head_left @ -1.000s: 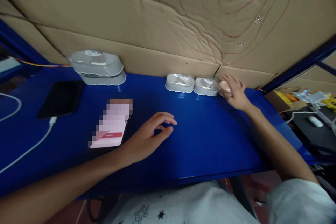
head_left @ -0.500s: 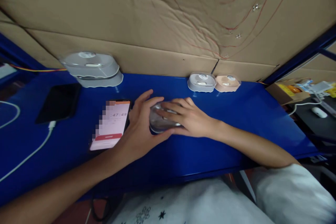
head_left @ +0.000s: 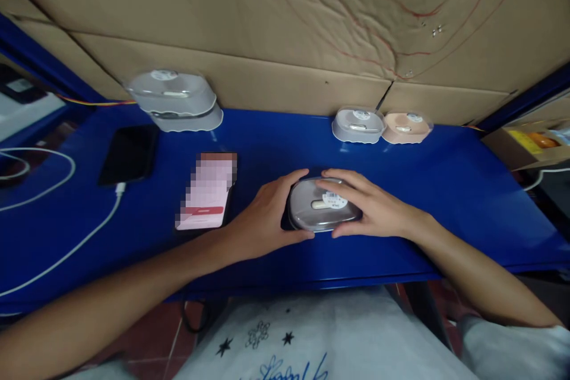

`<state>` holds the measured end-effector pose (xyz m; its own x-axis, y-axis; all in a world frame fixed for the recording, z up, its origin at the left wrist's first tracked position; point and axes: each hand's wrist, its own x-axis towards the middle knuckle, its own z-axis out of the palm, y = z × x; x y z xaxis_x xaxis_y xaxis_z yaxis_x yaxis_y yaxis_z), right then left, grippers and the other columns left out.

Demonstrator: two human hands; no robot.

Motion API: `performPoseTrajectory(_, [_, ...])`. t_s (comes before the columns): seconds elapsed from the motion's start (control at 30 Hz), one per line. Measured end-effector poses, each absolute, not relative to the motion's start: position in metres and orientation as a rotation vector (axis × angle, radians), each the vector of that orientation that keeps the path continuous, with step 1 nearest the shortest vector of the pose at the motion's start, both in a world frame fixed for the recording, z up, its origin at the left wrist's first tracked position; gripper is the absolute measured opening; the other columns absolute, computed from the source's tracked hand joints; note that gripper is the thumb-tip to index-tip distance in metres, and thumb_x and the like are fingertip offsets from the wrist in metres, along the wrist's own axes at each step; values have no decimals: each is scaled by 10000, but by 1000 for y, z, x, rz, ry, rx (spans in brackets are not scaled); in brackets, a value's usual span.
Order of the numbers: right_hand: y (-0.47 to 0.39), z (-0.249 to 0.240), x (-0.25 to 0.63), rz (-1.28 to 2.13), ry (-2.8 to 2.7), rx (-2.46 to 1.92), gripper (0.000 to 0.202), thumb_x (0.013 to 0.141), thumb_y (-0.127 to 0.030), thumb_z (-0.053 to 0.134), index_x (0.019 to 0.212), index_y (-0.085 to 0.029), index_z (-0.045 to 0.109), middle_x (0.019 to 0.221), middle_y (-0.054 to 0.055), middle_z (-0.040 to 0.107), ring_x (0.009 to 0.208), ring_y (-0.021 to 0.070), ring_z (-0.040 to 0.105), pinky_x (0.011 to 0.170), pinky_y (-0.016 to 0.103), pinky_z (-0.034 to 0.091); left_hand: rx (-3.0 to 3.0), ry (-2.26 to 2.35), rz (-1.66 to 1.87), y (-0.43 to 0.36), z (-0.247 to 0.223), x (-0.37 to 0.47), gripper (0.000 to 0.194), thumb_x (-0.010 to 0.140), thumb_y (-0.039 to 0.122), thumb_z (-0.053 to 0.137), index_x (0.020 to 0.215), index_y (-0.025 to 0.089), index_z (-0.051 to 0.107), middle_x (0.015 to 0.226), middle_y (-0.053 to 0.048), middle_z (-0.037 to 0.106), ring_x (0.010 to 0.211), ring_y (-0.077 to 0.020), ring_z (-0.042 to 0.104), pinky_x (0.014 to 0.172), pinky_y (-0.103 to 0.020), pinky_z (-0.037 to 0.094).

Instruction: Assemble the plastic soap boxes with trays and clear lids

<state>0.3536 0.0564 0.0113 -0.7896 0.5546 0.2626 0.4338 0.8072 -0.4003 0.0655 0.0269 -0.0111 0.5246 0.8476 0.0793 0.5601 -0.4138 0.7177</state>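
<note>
A grey oval container (head_left: 307, 205) with a clear lid and a round white label lies on the blue table in front of me. My left hand (head_left: 267, 214) wraps round its left end, thumb at the near edge and fingers at the far edge. Around the right end curls my right hand (head_left: 383, 208), with fingers over the lid beside the label and the thumb at the near side. The container's ends are partly hidden by my hands.
A lit phone (head_left: 207, 190) lies left of my hands, near a dark phone (head_left: 129, 154) on a white cable. Stacked grey containers (head_left: 178, 101) stand at the back left. Grey (head_left: 358, 124) and peach (head_left: 407, 127) containers stand at the back right of the table (head_left: 276, 142).
Both hands and the container have shifted right relative to the lit phone. My right hand has moved off the middle of the lid to its right end, so the label now shows.
</note>
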Motion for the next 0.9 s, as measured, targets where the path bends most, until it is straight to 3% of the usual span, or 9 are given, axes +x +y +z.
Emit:
performPoseTrajectory(0.07, [57,9,357,485,-2598,-762,752,980,-602,682,1611,-253,469,1647,168,475,1511,329,495,1216,536,476,2131,1134,601,26,-11,65,1066,816,520,859,1633,276,219,1650,-198,429,1490,-431,469,1204,-621,405])
performPoseTrajectory(0.27, [83,-10,363,412,-2300,-1049,549,1032,-542,623,1518,-290,585,1551,132,600,1459,318,562,1218,580,453,2203,1092,589,23,-8,66,1074,790,446,890,1621,296,227,1600,-175,492,1469,-423,491,1214,-623,382])
performPoseTrajectory(0.4, [96,-19,365,359,-2301,-1219,541,1085,-573,478,1523,-275,586,1620,141,539,1556,374,429,1238,699,329,2204,1062,555,21,1,68,1010,794,423,869,1600,297,273,1537,-157,543,1447,-419,509,1228,-634,359])
performPoseTrajectory(0.47, [92,-16,363,336,-2326,-1154,535,1118,-556,374,1537,-285,568,1665,127,484,1589,361,375,1247,697,298,2173,1059,611,21,4,68,970,806,406,843,1589,285,283,1534,-158,528,1439,-404,513,1231,-616,368])
performPoseTrajectory(0.53, [82,-8,359,373,-2398,-938,535,1127,-565,321,1516,-309,584,1632,103,529,1549,326,444,1249,643,335,2097,1075,711,22,6,68,916,835,405,808,1577,275,287,1557,-162,483,1444,-382,507,1237,-581,382])
performPoseTrajectory(0.67, [59,6,347,419,-2593,-698,593,1033,-630,565,1505,-272,582,1553,132,593,1487,343,514,1231,597,407,1901,1132,891,27,3,67,830,903,483,747,1561,260,291,1595,-162,410,1481,-361,466,1257,-533,382])
performPoseTrajectory(0.77, [52,8,341,413,-2563,-754,518,1033,-501,642,1472,-232,595,1487,162,624,1457,331,545,1200,564,466,1841,1096,850,30,-1,68,1061,807,570,851,1611,271,227,1657,-174,337,1524,-386,417,1270,-546,367])
performPoseTrajectory(0.9, [56,5,341,550,-2382,-783,393,1043,-445,644,1368,-226,658,1389,140,679,1329,291,653,1133,482,546,1951,1089,713,30,2,66,1494,619,623,973,1698,318,-15,1787,-198,101,1632,-473,194,1302,-664,226])
